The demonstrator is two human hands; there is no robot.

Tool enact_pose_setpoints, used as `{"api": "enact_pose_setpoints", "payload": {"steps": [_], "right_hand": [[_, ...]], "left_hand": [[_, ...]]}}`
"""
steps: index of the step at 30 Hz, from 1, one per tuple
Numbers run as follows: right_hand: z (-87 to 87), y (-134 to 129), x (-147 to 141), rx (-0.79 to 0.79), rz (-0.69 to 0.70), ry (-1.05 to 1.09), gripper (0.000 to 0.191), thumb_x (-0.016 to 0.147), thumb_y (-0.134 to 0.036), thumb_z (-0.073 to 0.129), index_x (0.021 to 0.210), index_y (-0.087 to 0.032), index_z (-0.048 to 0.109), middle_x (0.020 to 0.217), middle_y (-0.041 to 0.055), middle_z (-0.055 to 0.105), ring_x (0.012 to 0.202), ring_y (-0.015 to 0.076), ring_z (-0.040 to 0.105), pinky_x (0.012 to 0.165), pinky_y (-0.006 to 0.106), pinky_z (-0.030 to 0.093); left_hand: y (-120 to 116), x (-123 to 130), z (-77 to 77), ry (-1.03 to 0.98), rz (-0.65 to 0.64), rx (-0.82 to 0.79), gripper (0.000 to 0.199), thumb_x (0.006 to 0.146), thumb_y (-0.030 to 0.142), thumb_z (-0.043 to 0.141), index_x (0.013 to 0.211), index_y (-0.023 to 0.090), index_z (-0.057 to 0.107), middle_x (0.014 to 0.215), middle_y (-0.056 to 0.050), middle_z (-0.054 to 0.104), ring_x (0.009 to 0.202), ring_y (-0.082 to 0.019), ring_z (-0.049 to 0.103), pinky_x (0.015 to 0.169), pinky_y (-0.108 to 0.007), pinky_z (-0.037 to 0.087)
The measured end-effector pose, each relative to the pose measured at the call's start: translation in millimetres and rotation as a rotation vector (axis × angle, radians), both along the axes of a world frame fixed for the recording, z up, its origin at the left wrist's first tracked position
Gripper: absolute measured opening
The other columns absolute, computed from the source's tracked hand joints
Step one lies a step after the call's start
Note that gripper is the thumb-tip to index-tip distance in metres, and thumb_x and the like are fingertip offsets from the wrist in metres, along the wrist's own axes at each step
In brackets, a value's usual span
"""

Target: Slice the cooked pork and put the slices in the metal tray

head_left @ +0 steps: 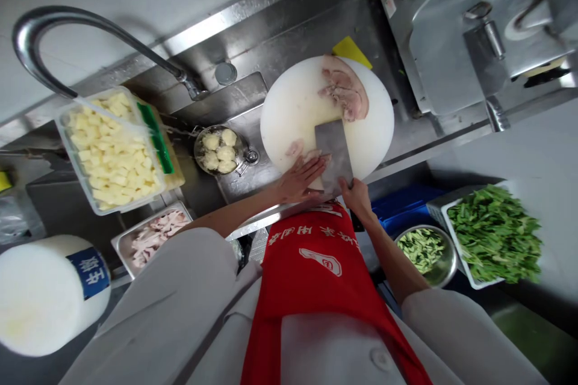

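Note:
A round white cutting board (282, 108) lies on the steel counter. My right hand (356, 195) is closed round the handle end of a wide cleaver (334, 147), whose blade lies flat over the board's near part. Against the blade's left side is my left hand (303, 179), stretched out with its fingers flat and touching the blade's edge. Just beyond these fingers is a small pale slice of meat (295, 147). A larger pink piece of meat (347, 85) rests at the far side of the board. What lies beneath the blade is hidden.
Left of the board are a pot of peeled potatoes (220, 150), a tub of cut potatoes (117, 150), a tray of sliced meat (153, 237) and a curved faucet (103, 21). Leafy greens (494, 231) and a steel bowl (445, 261) sit at right, below a meat slicer (447, 66).

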State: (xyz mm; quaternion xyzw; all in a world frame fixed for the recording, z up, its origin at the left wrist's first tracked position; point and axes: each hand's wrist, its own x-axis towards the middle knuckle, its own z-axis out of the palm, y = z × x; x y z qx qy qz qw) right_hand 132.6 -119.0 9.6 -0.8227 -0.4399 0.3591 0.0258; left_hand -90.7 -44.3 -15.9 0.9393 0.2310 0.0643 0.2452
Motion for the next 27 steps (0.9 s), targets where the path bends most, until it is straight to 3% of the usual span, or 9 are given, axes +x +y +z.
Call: {"api": "enact_pose_setpoints", "payload": {"steps": [4,8,11,13,16,18,20,23,27], "right_hand": [[6.3,32,-17,0.034,0.035,-0.108,0.052,0.096,-0.052,0.043,0.104,-0.008,0.069,0.096,0.0228,0.072,0.091,0.0285,0.067,0.076,0.032,0.045],[19.7,69,-30,0.095,0.075,-0.166,0.049,0.099,-0.049,0.041,0.107,-0.007,0.065,0.098,0.0232,0.071,0.091,0.0299,0.068,0.078,0.034,0.045],[36.1,83,-25,0.157,0.1,-0.209,0.046,0.099,-0.048,0.039,0.108,-0.008,0.063,0.094,0.0226,0.071,0.087,0.0298,0.067,0.077,0.035,0.045],[45.4,81,-13,0.216,0.084,-0.248,0.048,0.099,-0.051,0.038,0.106,-0.01,0.061,0.089,0.022,0.07,0.083,0.0297,0.067,0.075,0.036,0.045],[49.6,61,18,0.3,0.035,-0.233,0.049,0.095,-0.058,0.041,0.094,-0.013,0.061,0.08,0.0181,0.069,0.075,0.027,0.065,0.068,0.033,0.045],[45.0,37,41,0.31,-0.016,-0.128,0.048,0.091,-0.062,0.044,0.084,-0.017,0.059,0.067,0.0118,0.065,0.064,0.0224,0.061,0.06,0.03,0.044],[36.1,6,61,0.248,-0.101,0.038,0.047,0.088,-0.065,0.047,0.076,-0.019,0.056,0.051,0.0043,0.058,0.05,0.0176,0.055,0.051,0.027,0.041],[19.0,-41,75,0.105,-0.227,0.231,0.048,0.084,-0.067,0.05,0.069,-0.021,0.05,0.04,-0.0016,0.049,0.037,0.014,0.046,0.041,0.025,0.036],[-1.5,-69,54,0.069,-0.295,0.298,0.048,0.082,-0.068,0.05,0.069,-0.021,0.05,0.042,-0.0009,0.051,0.038,0.0141,0.047,0.04,0.025,0.035]], "left_hand": [[0,-1,-2.2,-0.006,-0.004,-0.007,0.082,0.096,0.059,0.04,0.158,0.013,0.011,0.162,-0.014,0.019,0.152,-0.029,0.017,0.125,-0.052,-0.001],[-3,-2,1.1,-0.019,0.028,0.0,0.08,0.096,0.057,0.041,0.158,0.014,0.013,0.161,-0.014,0.022,0.151,-0.029,0.02,0.125,-0.052,-0.003],[-3,-9,7.3,-0.037,0.037,-0.006,0.075,0.096,0.054,0.043,0.157,0.019,0.018,0.16,-0.011,0.029,0.151,-0.029,0.023,0.125,-0.054,-0.002],[-1,-13,8.7,-0.06,0.144,-0.02,0.068,0.097,0.052,0.042,0.156,0.023,0.024,0.159,-0.009,0.032,0.151,-0.029,0.021,0.125,-0.056,0.001],[5,-10,2.7,-0.128,0.531,-0.053,0.064,0.099,0.05,0.039,0.154,0.02,0.028,0.162,-0.012,0.025,0.152,-0.031,0.014,0.124,-0.057,0.013],[4,-1,-4.3,-0.183,0.713,-0.087,0.064,0.099,0.05,0.039,0.152,0.015,0.03,0.162,-0.016,0.02,0.153,-0.032,0.012,0.123,-0.055,0.02],[-2,13,-9.3,-0.233,0.724,-0.133,0.06,0.099,0.049,0.038,0.149,0.015,0.033,0.16,-0.018,0.023,0.152,-0.031,0.016,0.123,-0.051,0.024],[-14,30,-9.6,-0.297,0.621,-0.204,0.053,0.102,0.044,0.034,0.148,0.019,0.034,0.155,-0.015,0.034,0.149,-0.024,0.027,0.123,-0.045,0.03],[-20,50,-3.8,-0.321,0.656,-0.197,0.056,0.102,0.045,0.034,0.152,0.022,0.026,0.161,-0.014,0.02,0.15,-0.025,0.023,0.122,-0.047,0.032]]}}
